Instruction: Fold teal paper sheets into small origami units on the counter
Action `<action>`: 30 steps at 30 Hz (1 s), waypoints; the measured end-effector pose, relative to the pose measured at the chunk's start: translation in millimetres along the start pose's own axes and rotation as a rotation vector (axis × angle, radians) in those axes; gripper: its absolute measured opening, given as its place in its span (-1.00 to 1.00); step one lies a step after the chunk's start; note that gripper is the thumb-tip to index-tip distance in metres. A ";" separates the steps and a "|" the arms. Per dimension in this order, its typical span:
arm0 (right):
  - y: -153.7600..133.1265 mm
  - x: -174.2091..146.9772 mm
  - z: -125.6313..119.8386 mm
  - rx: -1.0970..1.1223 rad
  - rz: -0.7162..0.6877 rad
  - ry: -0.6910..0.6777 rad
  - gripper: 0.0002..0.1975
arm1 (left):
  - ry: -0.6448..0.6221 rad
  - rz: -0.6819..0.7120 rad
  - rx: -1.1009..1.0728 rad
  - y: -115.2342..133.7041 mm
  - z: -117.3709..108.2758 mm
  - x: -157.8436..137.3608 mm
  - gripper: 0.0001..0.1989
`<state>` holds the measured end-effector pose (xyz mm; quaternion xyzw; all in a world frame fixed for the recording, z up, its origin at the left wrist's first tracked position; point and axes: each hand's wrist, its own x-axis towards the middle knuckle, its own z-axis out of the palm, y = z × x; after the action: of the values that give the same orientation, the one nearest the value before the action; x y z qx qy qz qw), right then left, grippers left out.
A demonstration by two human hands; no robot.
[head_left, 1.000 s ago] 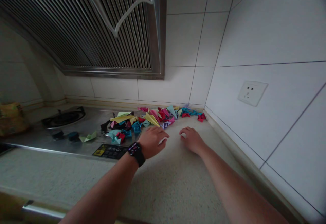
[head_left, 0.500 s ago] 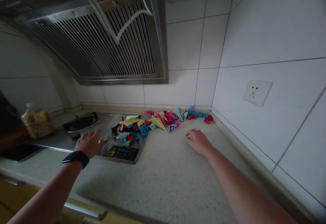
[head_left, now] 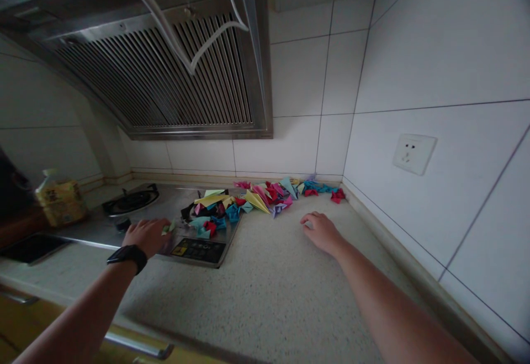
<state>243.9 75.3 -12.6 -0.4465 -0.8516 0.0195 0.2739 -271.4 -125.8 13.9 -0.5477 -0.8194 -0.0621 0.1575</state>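
Observation:
My left hand (head_left: 148, 235), with a black watch on its wrist, is over the front of the gas stove. Its fingertips close on a small pale green folded paper (head_left: 169, 227), partly covered by the hand. My right hand (head_left: 323, 232) rests on the pale speckled counter (head_left: 269, 286), fingers loosely curled, with a small gap at the thumb and nothing in it. Beyond both hands lies a heap of coloured folded papers, among them a yellow paper plane (head_left: 257, 201), a blue folded paper (head_left: 233, 212) and a red folded paper (head_left: 337, 195).
The steel stove (head_left: 176, 193) has a black burner (head_left: 131, 200) at left and a dark label (head_left: 199, 249) in front. An oil bottle (head_left: 62, 201) stands far left. A range hood (head_left: 157, 77) with a hanging white cable (head_left: 182, 54) is overhead. A socket (head_left: 414, 154) sits on the right wall.
My left hand has lowered slightly, and its fingers have closed in on the pale green folded paper. My right hand stays on the counter. The view has tilted a little.

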 end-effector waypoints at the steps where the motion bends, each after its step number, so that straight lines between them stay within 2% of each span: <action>1: -0.8 -0.2 -0.4 -0.001 0.003 -0.001 -0.81 | -0.007 0.007 -0.002 0.5 -1.2 -0.8 -0.60; 7: -3.7 -0.2 -2.4 0.010 0.018 -0.030 -0.81 | 0.007 0.024 -0.035 10.5 -21.5 -9.3 -0.63; 11: -5.2 0.3 -3.4 0.019 0.018 -0.055 -0.81 | 0.178 0.112 -0.126 36.8 -51.8 -5.1 -0.63; 15: -4.7 0.9 -3.2 0.036 0.004 -0.068 -0.80 | 0.307 0.225 -0.243 74.8 -74.8 9.4 -0.62; 18: -3.1 1.7 -2.0 0.049 0.003 -0.068 -0.80 | 0.308 0.241 -0.305 114.5 -79.2 5.4 -0.58; 19: -2.9 1.6 -1.8 0.051 0.006 -0.069 -0.80 | 0.334 0.229 -0.344 131.7 -79.3 -1.7 -0.57; 20: -3.2 1.3 -2.1 0.054 0.008 -0.071 -0.80 | 0.338 0.273 -0.385 151.0 -79.3 -11.5 -0.58; 25: -10.4 -4.5 -9.7 0.066 0.004 -0.080 -0.80 | 0.089 0.756 -0.536 253.0 -84.8 -66.7 -0.77; 27: -12.6 -6.4 -12.9 0.065 0.008 -0.067 -0.79 | 0.033 0.881 -0.553 285.1 -85.8 -69.5 -0.80; 30: -12.2 -8.3 -15.0 0.052 0.029 -0.065 -0.80 | 0.010 0.940 -0.600 322.3 -73.9 -47.4 -0.81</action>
<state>245.7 58.4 -0.3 -0.4508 -0.8526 0.0601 0.2574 54.8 -61.3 45.3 -0.8748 -0.4326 -0.2181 0.0093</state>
